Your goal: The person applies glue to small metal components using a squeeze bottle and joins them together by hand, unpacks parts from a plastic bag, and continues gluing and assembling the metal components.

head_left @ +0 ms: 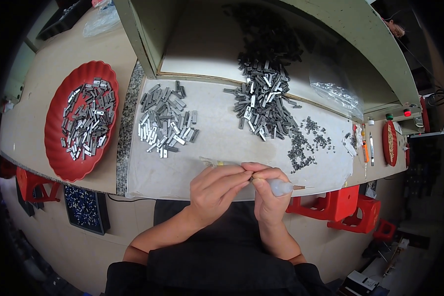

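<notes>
Close together at the front edge of the white-covered worktop (212, 135), my two hands meet fingertip to fingertip. My left hand (213, 190) is closed in a pinch on a tiny dark piece (252, 178), mostly hidden by the fingers. My right hand (269, 200) pinches at the same spot and also holds a small translucent squeeze bottle (280, 187), whose thin needle tip points right. Beyond my hands lie a pile of grey metal blocks (165, 123) at left, a bigger heap of such blocks (266, 101) in the middle, and scattered tiny dark parts (303, 150) at right.
A red scalloped tray (52, 126) with metal blocks stands at left. The green cabinet frame (148, 44) rises behind the worktop. An orange-handled screwdriver (365, 150) and a red dish (389, 155) lie right. Red stools (348, 202) and a dark crate (103, 212) are below.
</notes>
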A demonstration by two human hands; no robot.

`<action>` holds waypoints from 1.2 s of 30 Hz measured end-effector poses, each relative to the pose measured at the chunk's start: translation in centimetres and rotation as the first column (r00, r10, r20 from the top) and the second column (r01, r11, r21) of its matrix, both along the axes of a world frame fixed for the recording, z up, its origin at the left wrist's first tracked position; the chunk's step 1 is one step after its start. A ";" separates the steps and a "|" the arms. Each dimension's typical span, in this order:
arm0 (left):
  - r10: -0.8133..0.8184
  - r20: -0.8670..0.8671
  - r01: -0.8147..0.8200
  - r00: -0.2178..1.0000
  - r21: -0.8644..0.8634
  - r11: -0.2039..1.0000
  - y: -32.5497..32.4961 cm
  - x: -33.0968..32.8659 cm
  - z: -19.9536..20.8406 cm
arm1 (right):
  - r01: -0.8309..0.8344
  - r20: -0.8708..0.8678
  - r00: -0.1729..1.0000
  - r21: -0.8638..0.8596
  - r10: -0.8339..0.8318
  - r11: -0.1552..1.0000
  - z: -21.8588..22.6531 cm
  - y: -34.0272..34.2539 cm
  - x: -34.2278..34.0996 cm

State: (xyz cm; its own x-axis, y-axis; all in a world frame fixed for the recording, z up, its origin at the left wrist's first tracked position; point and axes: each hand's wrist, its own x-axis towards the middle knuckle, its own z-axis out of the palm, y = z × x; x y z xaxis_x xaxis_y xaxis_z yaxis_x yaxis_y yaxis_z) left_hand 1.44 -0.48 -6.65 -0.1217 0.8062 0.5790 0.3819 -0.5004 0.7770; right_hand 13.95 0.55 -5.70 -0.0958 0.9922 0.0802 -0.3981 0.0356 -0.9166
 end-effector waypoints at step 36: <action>0.020 -0.111 -0.018 0.994 0.018 1.000 0.4 0.5 -1.3 | 0.068 0.388 0.920 -0.026 -0.053 0.997 0.0 0.3 1.2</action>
State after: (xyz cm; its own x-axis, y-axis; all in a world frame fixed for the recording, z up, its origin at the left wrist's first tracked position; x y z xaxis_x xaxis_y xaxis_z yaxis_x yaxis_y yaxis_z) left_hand 1.97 -0.13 -7.98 -0.0708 0.7946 0.6030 0.4751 -0.5047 0.7208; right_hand 15.17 0.85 -5.66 -0.0518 0.9986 0.0114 -0.0107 0.0108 -0.9999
